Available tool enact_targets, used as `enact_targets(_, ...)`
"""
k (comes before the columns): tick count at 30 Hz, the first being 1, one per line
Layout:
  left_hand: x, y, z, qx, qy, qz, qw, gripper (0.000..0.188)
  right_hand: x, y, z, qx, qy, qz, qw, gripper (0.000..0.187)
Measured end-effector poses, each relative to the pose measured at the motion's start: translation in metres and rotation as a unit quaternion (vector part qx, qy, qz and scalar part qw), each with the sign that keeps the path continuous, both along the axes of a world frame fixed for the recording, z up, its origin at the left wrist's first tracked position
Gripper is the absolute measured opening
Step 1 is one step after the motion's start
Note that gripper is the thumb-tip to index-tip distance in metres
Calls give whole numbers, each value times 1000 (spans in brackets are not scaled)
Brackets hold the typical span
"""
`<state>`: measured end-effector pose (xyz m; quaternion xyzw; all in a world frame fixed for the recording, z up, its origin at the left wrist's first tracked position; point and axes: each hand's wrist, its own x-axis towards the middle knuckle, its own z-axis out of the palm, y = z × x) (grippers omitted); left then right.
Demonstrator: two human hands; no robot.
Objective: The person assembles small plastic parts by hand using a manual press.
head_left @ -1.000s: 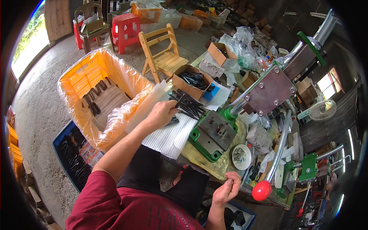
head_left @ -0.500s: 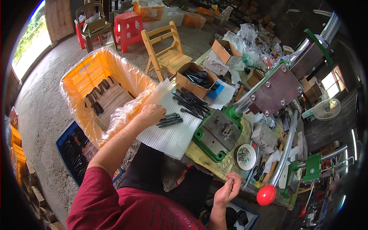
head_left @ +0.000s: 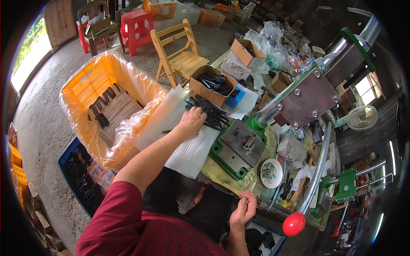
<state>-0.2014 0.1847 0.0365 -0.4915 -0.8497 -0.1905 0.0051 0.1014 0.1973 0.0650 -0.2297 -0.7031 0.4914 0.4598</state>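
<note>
The floor is grey and rough. On the left is a big bright opening, with green leaves outside and brown wood boards beside it. Near the top are a brown chair, a red stool and a light wooden chair. On the right, the wall is dark. Daylight shines through a window there, and long thin lamps glow white.

A cluttered workshop, shown by the green lever press, plastic-lined crate and bowl of small metal parts.
</note>
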Motion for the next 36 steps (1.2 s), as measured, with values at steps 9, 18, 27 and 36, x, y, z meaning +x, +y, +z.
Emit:
enact_targets(9,26,-45,43,27,-99,-65,993,10,-2,7,-4,16,-30,31,999,11)
enact_targets(18,105,-91,65,47,-287,-247,924,14,-18,4,12,195,-136,66,969,16)
enact_targets(27,130,-97,57,28,-466,-198,862,26,-8,6,5,189,-163,54,967,5)
enact_targets(36,166,-75,40,272,-731,-165,604,31,-4,0,-5,-333,42,159,928,18)
